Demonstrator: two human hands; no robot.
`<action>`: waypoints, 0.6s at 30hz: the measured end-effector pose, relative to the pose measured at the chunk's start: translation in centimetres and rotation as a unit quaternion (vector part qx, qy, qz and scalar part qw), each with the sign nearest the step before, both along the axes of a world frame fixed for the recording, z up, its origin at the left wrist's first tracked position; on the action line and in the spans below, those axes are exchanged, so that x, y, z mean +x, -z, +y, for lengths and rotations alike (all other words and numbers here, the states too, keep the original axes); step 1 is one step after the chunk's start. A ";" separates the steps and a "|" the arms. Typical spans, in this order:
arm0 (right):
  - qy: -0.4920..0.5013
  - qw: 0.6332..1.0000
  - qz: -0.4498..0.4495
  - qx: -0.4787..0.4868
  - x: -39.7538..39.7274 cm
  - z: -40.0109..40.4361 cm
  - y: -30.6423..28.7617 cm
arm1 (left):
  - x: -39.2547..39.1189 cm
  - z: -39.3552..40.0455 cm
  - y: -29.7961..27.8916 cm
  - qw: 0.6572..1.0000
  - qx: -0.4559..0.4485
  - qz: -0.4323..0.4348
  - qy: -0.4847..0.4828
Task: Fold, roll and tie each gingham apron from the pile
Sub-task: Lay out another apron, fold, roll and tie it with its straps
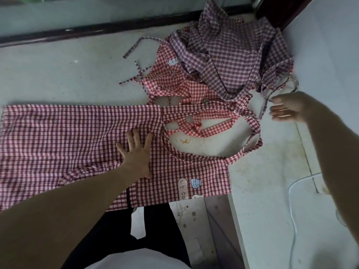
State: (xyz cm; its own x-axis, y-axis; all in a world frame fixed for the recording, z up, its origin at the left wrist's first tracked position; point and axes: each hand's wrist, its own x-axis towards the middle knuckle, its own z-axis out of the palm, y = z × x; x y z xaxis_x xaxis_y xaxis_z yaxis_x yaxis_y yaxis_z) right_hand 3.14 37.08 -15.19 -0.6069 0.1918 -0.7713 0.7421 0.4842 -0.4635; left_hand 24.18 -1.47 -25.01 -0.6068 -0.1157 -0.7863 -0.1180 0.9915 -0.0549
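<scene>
Flat on the pale desk (58, 74) lies a dark-red gingham apron (68, 136), spread out with its bib toward the right and its near edge hanging over the desk's front. The left hand (137, 152) presses down on it near the waist — fingers straight and splayed, its grip closed round nothing. The apron's neck loop (250, 133) curves out to the right, crossing the straps of a bright-red gingham apron (174, 82) that lies crumpled just behind. On top of that one, toward the far right corner, sits a heap of purple gingham aprons (229, 53). The right hand (287, 109) hovers beside the heap's trailing tie (265, 105) — fingers loosely extended, holding nothing. A white cable (293, 191) loops on the right.
</scene>
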 end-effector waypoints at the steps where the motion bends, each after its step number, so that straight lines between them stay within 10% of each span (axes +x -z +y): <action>1: -0.011 1.000 0.002 0.012 0.2 -0.4 0.9 | 0.0 0.0 0.0 1.000 0.000 0.000 -0.001; 10: -0.261 0.934 0.056 0.239 3.6 -6.0 5.4 | 0.1 -0.2 0.1 1.000 0.003 0.002 0.001; 18: 0.086 0.992 0.075 0.052 2.3 0.3 4.1 | 0.0 -0.2 -0.1 1.000 0.002 -0.014 0.004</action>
State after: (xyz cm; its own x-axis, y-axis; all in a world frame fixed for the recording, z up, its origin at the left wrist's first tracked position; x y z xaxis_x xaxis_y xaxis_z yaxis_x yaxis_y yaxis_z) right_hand 5.40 37.36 -19.25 -0.6643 0.3761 -0.6460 0.7448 0.4064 -0.5293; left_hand 24.15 -1.67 -24.90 -0.5852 -0.1076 -0.8037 -0.1090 0.9926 -0.0535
